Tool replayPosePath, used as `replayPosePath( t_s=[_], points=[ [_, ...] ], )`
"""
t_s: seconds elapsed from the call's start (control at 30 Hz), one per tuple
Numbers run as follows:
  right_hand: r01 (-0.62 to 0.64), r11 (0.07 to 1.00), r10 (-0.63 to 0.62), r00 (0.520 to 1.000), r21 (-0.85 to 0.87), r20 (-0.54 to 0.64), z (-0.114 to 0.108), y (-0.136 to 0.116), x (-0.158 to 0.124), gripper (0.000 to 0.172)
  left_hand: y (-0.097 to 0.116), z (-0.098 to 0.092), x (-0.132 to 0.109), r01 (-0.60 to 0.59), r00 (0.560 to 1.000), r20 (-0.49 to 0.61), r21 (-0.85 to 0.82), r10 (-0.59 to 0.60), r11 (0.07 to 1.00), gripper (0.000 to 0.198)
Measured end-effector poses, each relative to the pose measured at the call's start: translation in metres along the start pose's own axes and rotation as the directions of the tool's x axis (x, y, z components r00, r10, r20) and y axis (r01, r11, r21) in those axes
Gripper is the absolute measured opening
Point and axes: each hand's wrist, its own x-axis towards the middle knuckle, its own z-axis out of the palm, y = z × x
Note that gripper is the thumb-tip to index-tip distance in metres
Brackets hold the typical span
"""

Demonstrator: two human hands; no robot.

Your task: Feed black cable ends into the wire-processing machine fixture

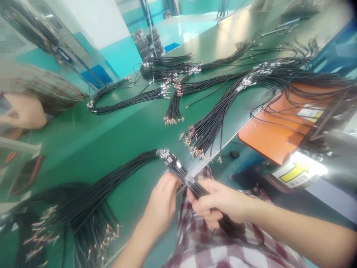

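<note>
My right hand (220, 203) is wrapped round a bundle of thin black cables (195, 186) at the near edge of the green bench (117, 126). The bundle carries small metal sleeves (170, 158) and runs back left across the bench to bare copper ends (108, 234). My left hand (163, 203) sits just left of it, fingers curled and pinching at the bundle near a metal sleeve. Whether it holds a single wire I cannot make out. A checked shirt shows below both hands.
Several more black cable bundles (212, 119) lie across the bench with stripped ends. An orange board (279, 130) and a machine with a yellow arrow label (297, 173) stand at right. Another person's arm (25, 111) is at far left.
</note>
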Motion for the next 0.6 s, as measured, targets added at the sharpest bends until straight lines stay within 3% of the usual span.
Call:
replayPosePath(
  t_s=[0.13,0.2,0.43,0.5,0.6],
  points=[
    [-0.087,0.99,0.056,0.962,0.107,0.268,0.005,0.005,0.002,0.02,-0.003,0.033,0.022,0.087,0.993,-0.068,-0.08,-0.093,0.993,0.017],
    [-0.077,0.993,0.046,0.951,0.087,0.304,0.004,0.005,0.002,0.021,-0.005,0.032,0.023,0.113,0.991,-0.058,-0.098,-0.119,0.989,0.018],
    [-0.01,0.989,-0.018,0.983,0.15,0.184,-0.014,-0.015,-0.005,0.016,-0.028,-0.044,-0.007,0.231,0.958,-0.206,0.15,-0.198,0.961,0.014],
    [-0.019,0.989,-0.007,0.984,0.149,0.176,-0.014,-0.017,-0.003,0.017,-0.032,-0.046,-0.002,0.243,0.965,-0.153,0.211,-0.214,0.947,0.01],
    [-0.018,0.993,0.007,0.995,0.118,0.095,-0.007,-0.015,-0.002,0.02,-0.029,-0.032,0.009,0.209,0.978,-0.063,0.278,-0.199,0.938,0.024]
  ],
)
